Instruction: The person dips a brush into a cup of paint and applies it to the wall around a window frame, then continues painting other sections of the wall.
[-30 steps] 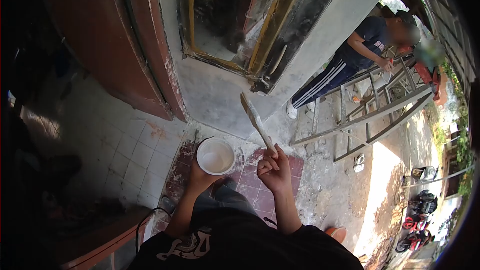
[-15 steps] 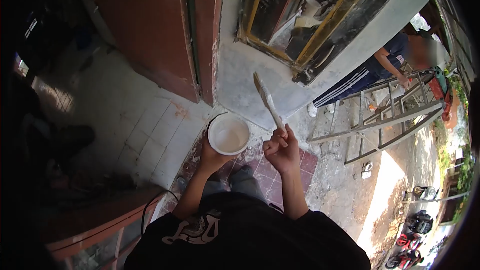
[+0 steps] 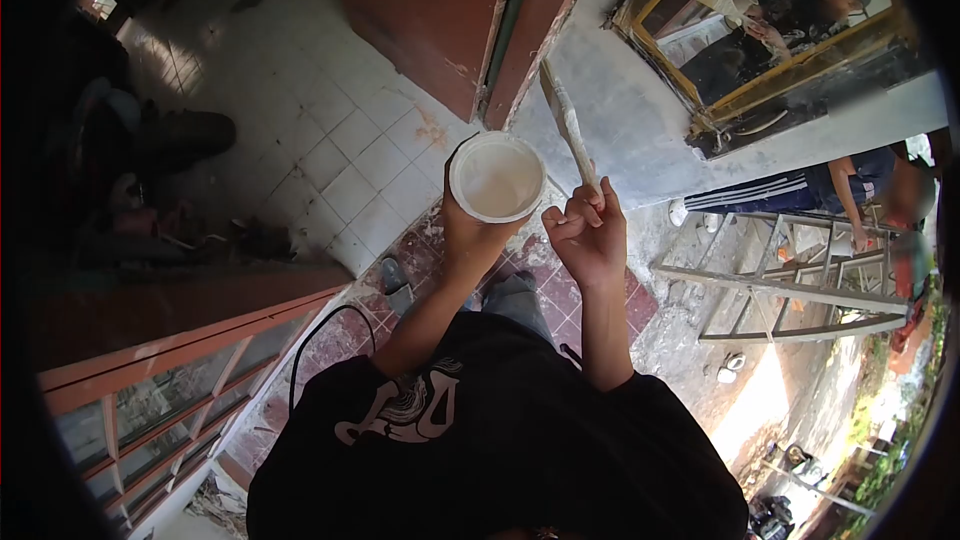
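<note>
White floor tiles (image 3: 330, 155) meet red door (image 3: 440, 10).

red door (image 3: 440, 10) ahead, grey wall (image 3: 625, 130) close right

Metal ladder frame (image 3: 800, 285), brown door (image 3: 450, 10)

Both forearms are raised ahead, left hand (image 3: 468, 240) cupped upward, right hand (image 3: 590, 238) fisted, fingers curled.
</note>
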